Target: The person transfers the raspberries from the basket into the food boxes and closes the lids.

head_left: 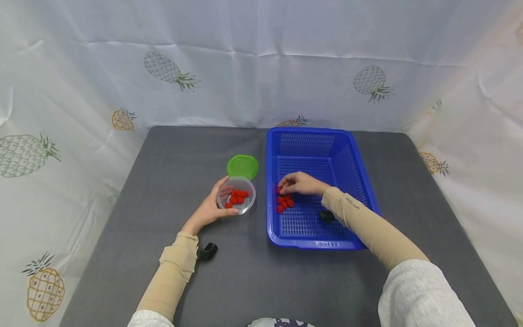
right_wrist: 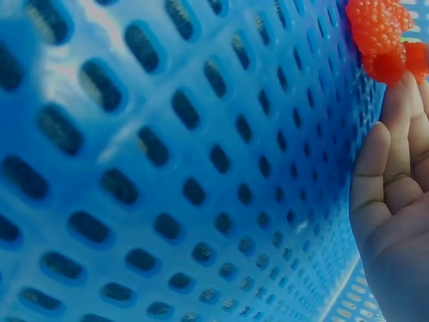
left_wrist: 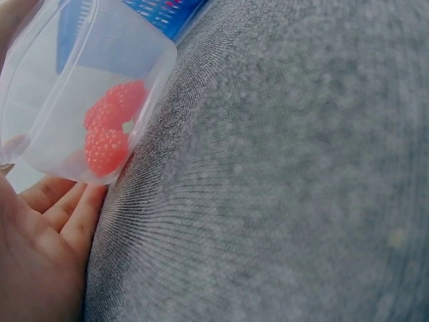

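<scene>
My left hand [head_left: 210,209] grips a clear round plastic tub [head_left: 247,210], thumb on the near side and fingers around the far side. Several red raspberries [head_left: 239,200] lie inside; the left wrist view shows the raspberries [left_wrist: 107,147] through the tub's wall. My right hand [head_left: 302,184] reaches into a blue plastic basket [head_left: 271,227], its fingertips pinching a raspberry [head_left: 279,190] near the left wall. Several more raspberries [head_left: 284,204] lie on the basket floor just below that hand. In the right wrist view, raspberries [right_wrist: 379,37] show at the fingertips; the thumb is hidden.
A green round lid [head_left: 243,166] lies on the grey table [head_left: 241,281] just behind the tub. The basket stands right of the tub with raised walls. Black wrist-worn pieces show at the left wrist [head_left: 207,251] and below the right forearm [head_left: 326,216]. A pineapple-print curtain [head_left: 253,91] hangs behind.
</scene>
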### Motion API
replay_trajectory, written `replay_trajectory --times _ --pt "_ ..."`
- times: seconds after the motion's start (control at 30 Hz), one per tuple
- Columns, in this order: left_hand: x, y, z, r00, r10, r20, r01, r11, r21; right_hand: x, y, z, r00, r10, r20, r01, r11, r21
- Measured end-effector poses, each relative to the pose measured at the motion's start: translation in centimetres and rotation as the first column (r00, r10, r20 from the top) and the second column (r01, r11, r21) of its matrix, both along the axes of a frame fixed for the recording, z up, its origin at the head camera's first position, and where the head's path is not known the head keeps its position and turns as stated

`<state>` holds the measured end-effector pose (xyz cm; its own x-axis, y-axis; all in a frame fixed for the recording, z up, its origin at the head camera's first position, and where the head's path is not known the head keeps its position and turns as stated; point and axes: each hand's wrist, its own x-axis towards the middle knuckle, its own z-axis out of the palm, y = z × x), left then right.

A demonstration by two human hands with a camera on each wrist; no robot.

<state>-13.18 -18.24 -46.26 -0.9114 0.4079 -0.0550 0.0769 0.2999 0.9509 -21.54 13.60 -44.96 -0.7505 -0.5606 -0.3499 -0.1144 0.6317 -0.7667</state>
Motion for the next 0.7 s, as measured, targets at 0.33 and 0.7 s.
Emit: replay_trajectory --times 0.33,0.7 --pt "-0.1 0.0 0.0 1.0 -0.004 -0.009 0.004 1.0 0.002 -0.2 0.5 1.1 0.998 -0.065 -0.016 0.063 0.993 -0.096" --pt "0.0 0.0 -0.1 1.0 -0.007 -0.015 0.007 1.0 0.001 0.0 0.3 2.9 0.993 -0.114 -0.037 0.106 0.979 -0.173"
